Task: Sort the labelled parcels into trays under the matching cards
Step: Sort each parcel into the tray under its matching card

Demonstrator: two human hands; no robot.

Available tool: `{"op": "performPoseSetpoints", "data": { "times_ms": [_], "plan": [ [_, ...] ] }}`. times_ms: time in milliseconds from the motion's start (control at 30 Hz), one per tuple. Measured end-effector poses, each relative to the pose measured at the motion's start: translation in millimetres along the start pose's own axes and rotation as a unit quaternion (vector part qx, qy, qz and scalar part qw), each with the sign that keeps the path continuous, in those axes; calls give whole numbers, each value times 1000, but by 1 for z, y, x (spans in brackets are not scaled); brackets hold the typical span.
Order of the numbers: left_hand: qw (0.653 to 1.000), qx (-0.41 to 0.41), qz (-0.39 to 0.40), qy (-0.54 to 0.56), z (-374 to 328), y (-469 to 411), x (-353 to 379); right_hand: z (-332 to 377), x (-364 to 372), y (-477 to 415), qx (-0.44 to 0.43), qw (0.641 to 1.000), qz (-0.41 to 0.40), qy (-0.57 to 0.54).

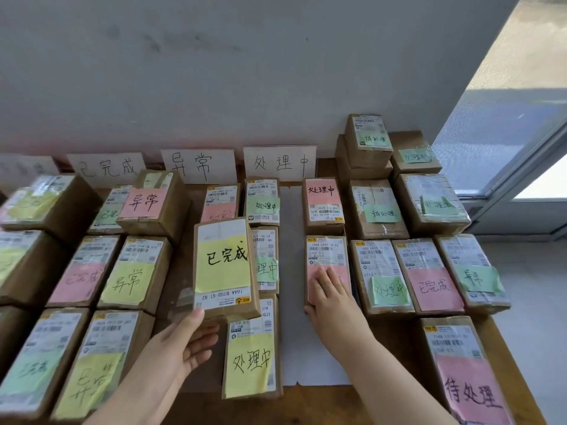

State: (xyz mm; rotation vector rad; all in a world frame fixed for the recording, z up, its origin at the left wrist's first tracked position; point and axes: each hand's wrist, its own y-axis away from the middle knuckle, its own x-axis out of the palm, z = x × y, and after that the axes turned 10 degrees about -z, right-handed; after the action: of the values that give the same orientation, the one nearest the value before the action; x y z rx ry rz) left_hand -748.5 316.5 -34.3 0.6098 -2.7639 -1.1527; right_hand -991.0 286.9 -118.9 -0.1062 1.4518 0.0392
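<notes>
My left hand (187, 345) grips the lower end of a brown parcel (225, 268) with a yellow label reading 已完成, lifted above the table's middle. My right hand (329, 297) lies flat, fingers together, on a pink-labelled parcel (328, 256) right of a white sheet (291, 271). Three white cards lean on the wall: 已完成 (107, 168), 异常 (198, 165), 处理中 (279, 163). Below the 处理中 card lie parcels with green labels (263, 202) and one with a yellow 处理中 label (251, 357).
Many labelled cardboard parcels cover the wooden table on both sides. A stack of boxes (366, 142) rises at the back right. A pink 待处理 parcel (463, 372) sits near the front right edge. A glass door (506, 124) stands to the right.
</notes>
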Motion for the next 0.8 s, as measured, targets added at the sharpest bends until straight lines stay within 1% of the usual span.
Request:
{"op": "performPoseSetpoints", "data": {
  "times_ms": [133, 233, 333, 400, 467, 533, 600, 700, 800],
  "plan": [
    [1000, 4, -1, 2, 1, -1, -6, -3, -11, -11, 2, 998, 45, -47],
    [1000, 1, 7, 11, 1, -1, -7, -7, -11, -13, 7, 998, 45, -50],
    [1000, 6, 15, 8, 1, 0, -10, -7, -14, -16, 33, 993, 83, -76],
    [1000, 11, 26, 2, -1, -2, -14, -1, -22, -15, 53, 989, 70, -117],
    [999, 17, 35, -3, -2, -4, -20, 12, -35, -11, 93, 976, 31, -194],
    [999, 24, 46, -10, -4, -7, -26, 35, -52, -4, 122, 948, -4, -292],
    [997, 32, 63, -25, -6, -9, -34, 67, -68, 5, 110, 924, -17, -366],
    [993, 60, 84, -65, -11, -11, -48, 119, -79, 16, 99, 905, 0, -414],
    [983, 121, 70, -119, -20, -16, -72, 166, -78, 21, 128, 889, -7, -440]
  ]
}}
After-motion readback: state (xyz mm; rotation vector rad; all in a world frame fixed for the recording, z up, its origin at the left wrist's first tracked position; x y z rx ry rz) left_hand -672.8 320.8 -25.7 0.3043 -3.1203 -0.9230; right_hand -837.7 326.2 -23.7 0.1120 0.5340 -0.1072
